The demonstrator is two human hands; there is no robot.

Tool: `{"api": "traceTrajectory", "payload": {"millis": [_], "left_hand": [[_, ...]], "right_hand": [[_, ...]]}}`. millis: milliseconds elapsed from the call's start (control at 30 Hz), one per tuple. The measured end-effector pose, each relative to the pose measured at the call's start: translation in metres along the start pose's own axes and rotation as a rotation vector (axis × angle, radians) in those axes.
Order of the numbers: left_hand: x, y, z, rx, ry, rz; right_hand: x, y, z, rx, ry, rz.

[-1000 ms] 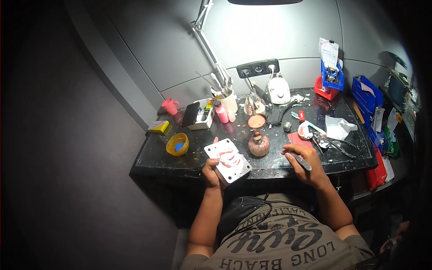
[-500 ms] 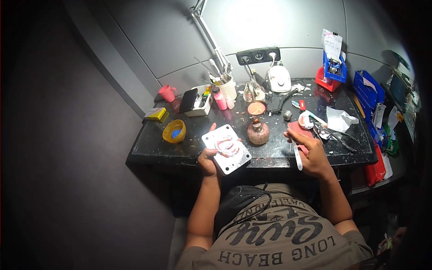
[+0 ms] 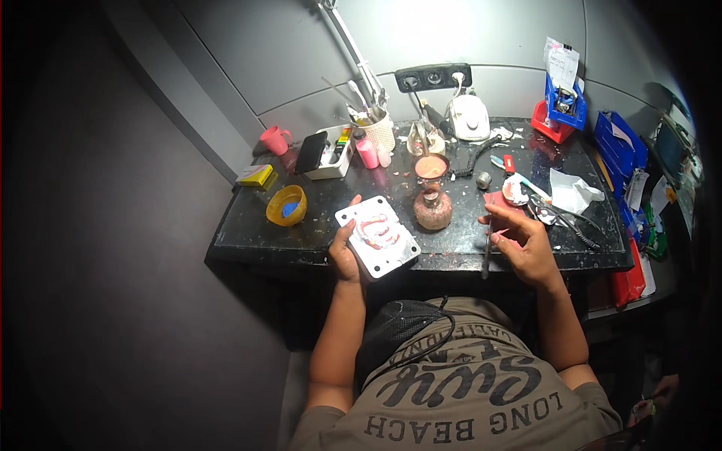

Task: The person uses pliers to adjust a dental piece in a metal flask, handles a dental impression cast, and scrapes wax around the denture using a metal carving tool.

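Observation:
My left hand point(image 3: 342, 252) grips a white rectangular plaster-filled flask point(image 3: 377, 236) by its left side; pink U-shaped forms sit in its face, with dark holes at the corners. My right hand point(image 3: 526, 248) holds a slim metal spatula point(image 3: 486, 263) between its fingers, pointing roughly upright, over the front of the bench near a pink sheet point(image 3: 499, 200). Between my hands stands a round, crusted spirit burner point(image 3: 432, 214). Just behind it is a shallow round dish of pinkish material point(image 3: 432, 166).
The black bench point(image 3: 248, 233) carries a yellow bowl point(image 3: 277, 212), yellow box point(image 3: 256, 175), pink mug point(image 3: 276, 141), white organizer point(image 3: 338, 154), tool cup point(image 3: 380, 134), white device point(image 3: 468, 118), pliers point(image 3: 583, 237) and paper point(image 3: 575, 194). Blue and red bins point(image 3: 617, 150) line the right side. A lamp arm point(image 3: 353, 52) rises behind.
The spatula in my right hand has turned from slanting toward the lower right to nearly upright. The flask in my left hand has shifted slightly. The whole view has moved a little.

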State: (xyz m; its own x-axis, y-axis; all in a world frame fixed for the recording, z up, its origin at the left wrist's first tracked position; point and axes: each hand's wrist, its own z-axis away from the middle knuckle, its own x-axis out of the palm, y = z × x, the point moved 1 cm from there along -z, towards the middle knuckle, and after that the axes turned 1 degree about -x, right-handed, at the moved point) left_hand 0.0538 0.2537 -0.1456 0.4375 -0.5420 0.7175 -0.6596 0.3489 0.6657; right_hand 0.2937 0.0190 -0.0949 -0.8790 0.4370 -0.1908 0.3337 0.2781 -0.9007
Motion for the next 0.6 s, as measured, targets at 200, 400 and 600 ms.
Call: {"api": "traceTrajectory", "payload": {"millis": [200,400,600], "left_hand": [[-0.010,0.010,-0.005,0.074,0.003,0.014],[-0.009,0.009,-0.005,0.136,0.110,0.007],[-0.011,0.000,-0.008,0.174,0.153,-0.038]], "right_hand": [[-0.052,-0.001,-0.001,-0.011,0.196,0.113],[-0.102,-0.025,0.012,0.002,0.389,-0.019],[-0.079,-0.017,0.006,0.079,0.309,0.003]]}}
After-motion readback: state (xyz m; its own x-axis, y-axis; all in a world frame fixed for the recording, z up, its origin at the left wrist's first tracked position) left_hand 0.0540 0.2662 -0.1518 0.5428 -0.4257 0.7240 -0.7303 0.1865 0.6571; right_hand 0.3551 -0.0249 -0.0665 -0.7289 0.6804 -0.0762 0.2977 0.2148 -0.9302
